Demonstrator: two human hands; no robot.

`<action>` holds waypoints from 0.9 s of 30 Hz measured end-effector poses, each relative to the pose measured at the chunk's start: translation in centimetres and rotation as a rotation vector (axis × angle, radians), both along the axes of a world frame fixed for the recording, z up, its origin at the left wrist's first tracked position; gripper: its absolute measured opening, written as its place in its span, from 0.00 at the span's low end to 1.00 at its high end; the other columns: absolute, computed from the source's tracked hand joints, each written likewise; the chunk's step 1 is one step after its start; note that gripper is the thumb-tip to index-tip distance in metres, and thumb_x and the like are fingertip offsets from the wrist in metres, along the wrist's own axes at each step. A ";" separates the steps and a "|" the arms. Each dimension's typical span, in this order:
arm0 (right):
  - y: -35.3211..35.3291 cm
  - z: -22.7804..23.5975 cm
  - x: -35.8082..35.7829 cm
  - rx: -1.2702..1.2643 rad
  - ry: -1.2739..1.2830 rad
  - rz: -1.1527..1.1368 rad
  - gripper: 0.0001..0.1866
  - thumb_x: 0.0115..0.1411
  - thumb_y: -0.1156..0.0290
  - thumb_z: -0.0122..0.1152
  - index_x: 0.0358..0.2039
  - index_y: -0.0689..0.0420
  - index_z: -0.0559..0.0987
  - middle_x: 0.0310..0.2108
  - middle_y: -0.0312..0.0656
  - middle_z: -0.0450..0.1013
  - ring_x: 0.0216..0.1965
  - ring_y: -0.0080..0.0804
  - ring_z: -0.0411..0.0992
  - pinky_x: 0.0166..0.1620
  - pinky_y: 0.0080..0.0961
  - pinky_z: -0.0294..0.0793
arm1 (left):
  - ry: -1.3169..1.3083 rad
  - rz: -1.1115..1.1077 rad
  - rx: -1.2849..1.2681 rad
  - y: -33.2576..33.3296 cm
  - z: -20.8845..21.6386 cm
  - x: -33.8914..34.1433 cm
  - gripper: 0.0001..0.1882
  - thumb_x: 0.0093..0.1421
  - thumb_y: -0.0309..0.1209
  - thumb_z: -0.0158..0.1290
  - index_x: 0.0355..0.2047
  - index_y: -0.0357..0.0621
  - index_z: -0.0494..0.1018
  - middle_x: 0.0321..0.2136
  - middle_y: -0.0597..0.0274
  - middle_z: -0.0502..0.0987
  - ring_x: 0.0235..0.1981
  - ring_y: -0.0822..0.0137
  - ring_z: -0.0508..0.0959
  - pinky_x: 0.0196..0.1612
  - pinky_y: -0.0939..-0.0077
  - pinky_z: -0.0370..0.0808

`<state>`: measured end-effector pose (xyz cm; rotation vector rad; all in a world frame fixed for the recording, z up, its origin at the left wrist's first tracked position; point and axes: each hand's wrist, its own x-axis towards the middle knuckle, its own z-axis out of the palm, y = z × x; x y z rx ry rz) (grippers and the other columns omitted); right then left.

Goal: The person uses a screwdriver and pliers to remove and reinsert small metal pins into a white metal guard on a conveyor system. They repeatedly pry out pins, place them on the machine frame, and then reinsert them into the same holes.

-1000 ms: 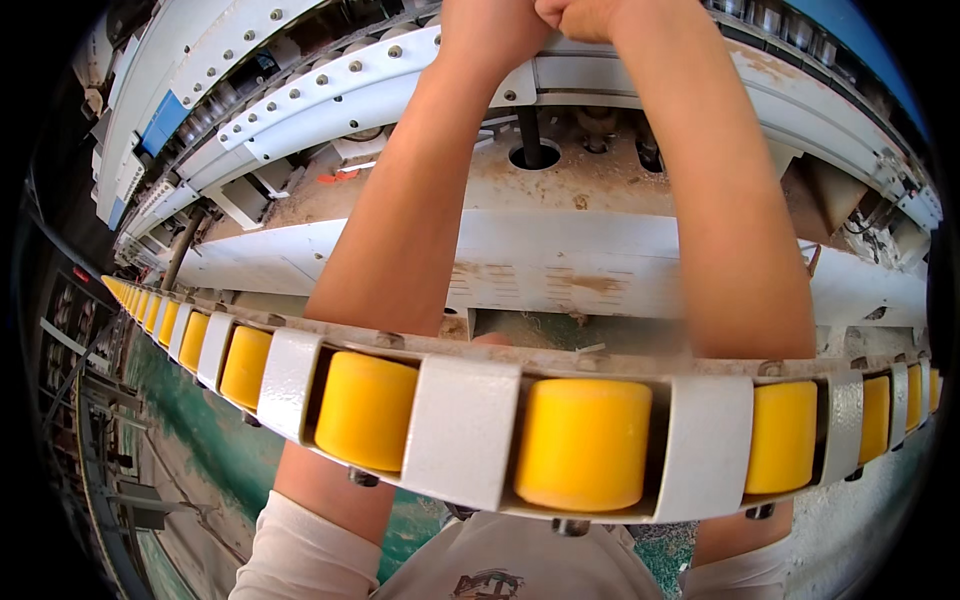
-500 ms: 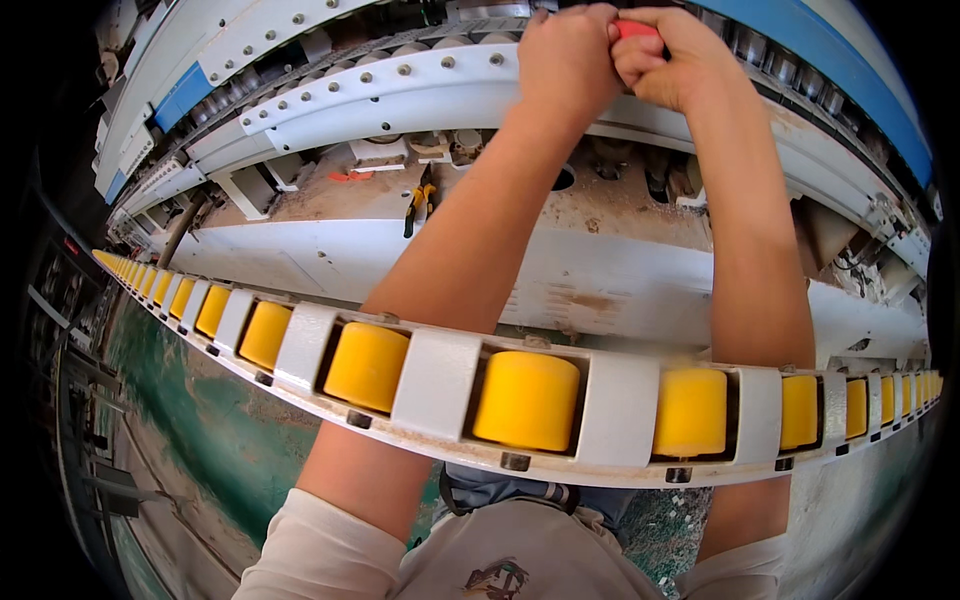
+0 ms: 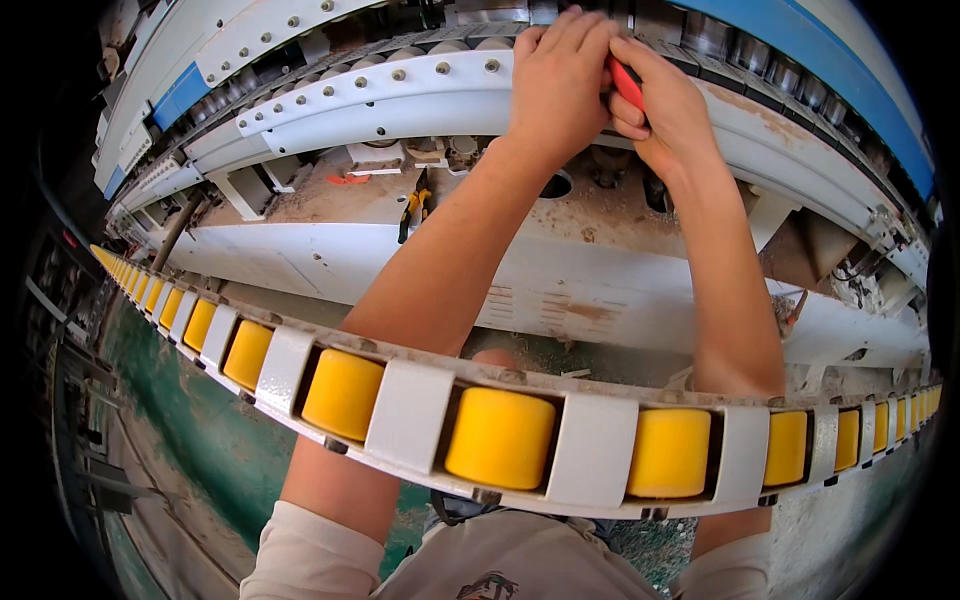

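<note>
My right hand point(image 3: 665, 110) is closed around a red tool handle point(image 3: 628, 84) with a dark edge; its working end is hidden. Against it, my left hand point(image 3: 565, 85) shows its back, fingers bent together over the machine's white studded rail point(image 3: 400, 82). What lies under those fingers is hidden. Both forearms pass beneath a white rail point(image 3: 598, 455) of yellow rollers point(image 3: 500, 438) that crosses the view in front of me.
Yellow-and-black pliers point(image 3: 414, 207) rest on the dusty machine ledge point(image 3: 310, 195), left of my left forearm. Near them lies an orange-red scrap point(image 3: 348, 180). A round hole point(image 3: 556, 185) opens in the ledge. Blue machine panels point(image 3: 850, 75) rise at the far right.
My right hand has turned and dropped slightly, showing more of the red handle. The fingers of my left hand have straightened somewhat. The roller rail appears lower in view.
</note>
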<state>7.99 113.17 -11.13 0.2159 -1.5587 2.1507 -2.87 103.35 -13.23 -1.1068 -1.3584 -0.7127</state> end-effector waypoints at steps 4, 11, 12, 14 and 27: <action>-1.1 0.4 -1.5 0.061 0.034 -0.136 0.11 0.72 0.63 0.56 0.43 0.57 0.80 0.24 0.32 0.69 0.13 0.18 0.54 0.17 0.22 0.46 | 0.062 0.099 0.038 -0.4 0.9 -0.3 0.23 0.52 0.32 0.63 0.47 0.41 0.73 0.44 0.47 0.81 0.44 0.42 0.81 0.45 0.51 0.77; -0.6 -0.1 -3.4 0.541 0.124 -0.627 0.18 0.68 0.59 0.55 0.46 0.59 0.85 0.34 0.50 0.83 0.34 0.38 0.79 0.43 0.33 0.76 | -0.035 0.096 0.012 0.1 1.0 -0.9 0.24 0.54 0.29 0.62 0.53 0.45 0.74 0.51 0.57 0.82 0.58 0.55 0.79 0.51 0.60 0.76; -0.8 -0.5 -3.4 0.639 0.118 -0.705 0.18 0.68 0.59 0.55 0.45 0.58 0.85 0.34 0.51 0.82 0.34 0.43 0.79 0.43 0.35 0.76 | -0.066 0.081 0.003 -0.1 0.9 -0.9 0.24 0.54 0.29 0.62 0.53 0.45 0.74 0.51 0.57 0.82 0.58 0.55 0.79 0.52 0.60 0.76; -0.9 0.6 -3.0 0.840 0.143 -0.878 0.18 0.67 0.58 0.54 0.43 0.57 0.85 0.33 0.54 0.81 0.35 0.52 0.79 0.43 0.39 0.76 | -0.086 0.051 0.018 -0.3 1.2 -0.3 0.24 0.54 0.29 0.61 0.53 0.46 0.74 0.49 0.57 0.83 0.58 0.56 0.79 0.51 0.58 0.76; -0.9 4.4 -1.0 1.243 0.208 -0.904 0.18 0.65 0.65 0.51 0.27 0.65 0.82 0.26 0.59 0.78 0.26 0.57 0.76 0.32 0.45 0.75 | -0.384 -0.126 -0.057 -0.9 3.4 2.0 0.22 0.52 0.33 0.63 0.46 0.42 0.71 0.40 0.42 0.81 0.42 0.38 0.81 0.42 0.48 0.79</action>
